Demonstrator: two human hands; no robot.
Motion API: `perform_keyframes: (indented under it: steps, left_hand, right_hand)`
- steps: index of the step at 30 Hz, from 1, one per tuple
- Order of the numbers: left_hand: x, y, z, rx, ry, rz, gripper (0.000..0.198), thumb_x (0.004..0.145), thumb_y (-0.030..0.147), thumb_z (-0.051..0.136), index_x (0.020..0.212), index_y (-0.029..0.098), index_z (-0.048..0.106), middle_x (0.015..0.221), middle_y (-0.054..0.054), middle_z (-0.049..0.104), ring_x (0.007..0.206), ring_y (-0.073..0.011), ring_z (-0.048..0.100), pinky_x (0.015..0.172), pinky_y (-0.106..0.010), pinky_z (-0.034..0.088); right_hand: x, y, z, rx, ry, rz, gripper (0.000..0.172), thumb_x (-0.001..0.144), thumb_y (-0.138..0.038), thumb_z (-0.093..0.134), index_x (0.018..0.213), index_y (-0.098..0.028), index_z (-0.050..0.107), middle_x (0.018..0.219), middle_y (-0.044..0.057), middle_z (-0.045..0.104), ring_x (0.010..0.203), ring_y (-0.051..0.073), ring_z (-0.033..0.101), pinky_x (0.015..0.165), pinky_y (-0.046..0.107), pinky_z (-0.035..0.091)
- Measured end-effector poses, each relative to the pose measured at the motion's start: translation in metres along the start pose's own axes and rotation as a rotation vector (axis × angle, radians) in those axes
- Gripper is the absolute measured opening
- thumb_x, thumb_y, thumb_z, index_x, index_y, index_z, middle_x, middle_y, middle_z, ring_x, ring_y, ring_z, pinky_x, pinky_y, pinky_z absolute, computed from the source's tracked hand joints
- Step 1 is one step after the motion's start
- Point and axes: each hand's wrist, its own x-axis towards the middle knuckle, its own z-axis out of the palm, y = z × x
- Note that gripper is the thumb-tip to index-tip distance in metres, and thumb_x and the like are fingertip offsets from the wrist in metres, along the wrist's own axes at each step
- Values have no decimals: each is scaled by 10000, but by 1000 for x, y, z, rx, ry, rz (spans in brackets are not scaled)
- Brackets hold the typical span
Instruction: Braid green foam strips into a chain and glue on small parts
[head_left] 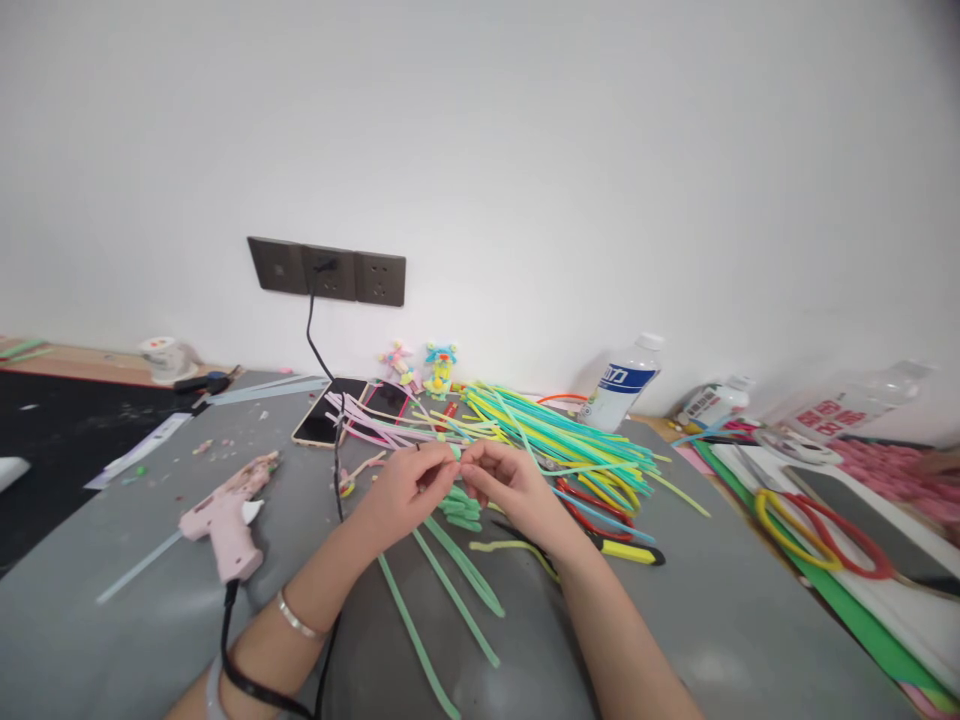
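Over the grey table my left hand and my right hand meet, fingertips pinched together on a small green pipe-cleaner piece. Both hands are closed on it. Long green pipe cleaners trail toward me below the hands. Short green pieces lie between my wrists. A big pile of green, yellow and blue pipe cleaners lies just beyond my right hand.
A pink glue gun lies at the left, its black cord running to a wall socket. Two phones, small figures, a water bottle, red scissors and a yellow-handled tool surround the work spot.
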Motion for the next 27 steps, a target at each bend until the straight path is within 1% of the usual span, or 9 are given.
perform_keyframes:
  steps: [7,9,11,14,18,21,24,25,27]
  left_hand:
    - [2,-1,0,41,-10,-126,270,866,205,438,611,195,351,557,61,327,530,-101,321,522,-240,223]
    - [2,-3,1,88,-49,-171,265,839,188,444,595,194,344,542,63,322,524,-100,320,518,-239,216]
    - [2,-5,2,134,-111,-199,274,839,198,450,583,192,352,530,62,338,515,-100,334,514,-240,214]
    - [0,-8,4,168,-221,-170,279,864,227,459,591,186,414,531,54,410,510,-104,379,513,-241,220]
    - [-2,-6,6,171,-268,-115,245,877,226,473,637,186,498,555,45,468,523,-110,419,519,-239,229]
    - [0,-4,5,161,-222,-144,241,878,227,468,642,188,499,556,48,460,524,-110,415,522,-237,235]
    - [2,-7,2,155,-69,-193,252,851,216,466,603,191,424,543,55,399,524,-109,382,531,-238,245]
    - [2,-8,1,146,-3,-206,254,840,215,466,596,193,400,544,56,382,529,-109,372,535,-238,251]
    - [3,-12,-1,118,113,-229,258,826,221,465,588,197,367,548,58,357,537,-108,359,541,-237,257]
  right_hand:
    - [1,5,-1,-111,1,-27,195,858,-368,627,856,-173,632,734,-3,584,654,125,514,601,240,404]
    - [2,9,-3,-204,26,-20,193,869,-357,599,846,-169,638,731,3,591,649,131,509,599,246,404]
    - [3,12,-5,-313,101,-23,195,872,-350,580,846,-165,637,735,9,602,630,133,502,594,253,400]
    - [5,14,-7,-403,207,-61,204,883,-352,554,822,-167,611,728,10,593,626,136,499,593,256,388]
    - [4,10,-5,-384,197,-107,241,912,-363,515,766,-177,563,675,-8,534,619,135,483,588,250,375]
    - [1,5,-4,-389,190,-134,265,916,-367,510,739,-177,561,645,-15,511,603,130,465,569,244,355]
    - [-3,-1,-2,-403,167,-112,352,927,-389,486,664,-172,570,558,-31,461,527,113,419,516,236,316]
    - [-5,-3,-1,-400,115,-69,384,931,-398,479,636,-171,570,515,-43,428,485,104,391,489,233,293]
    - [-8,-4,3,-452,-63,4,367,908,-374,535,608,-169,585,467,-55,425,440,89,375,470,223,275]
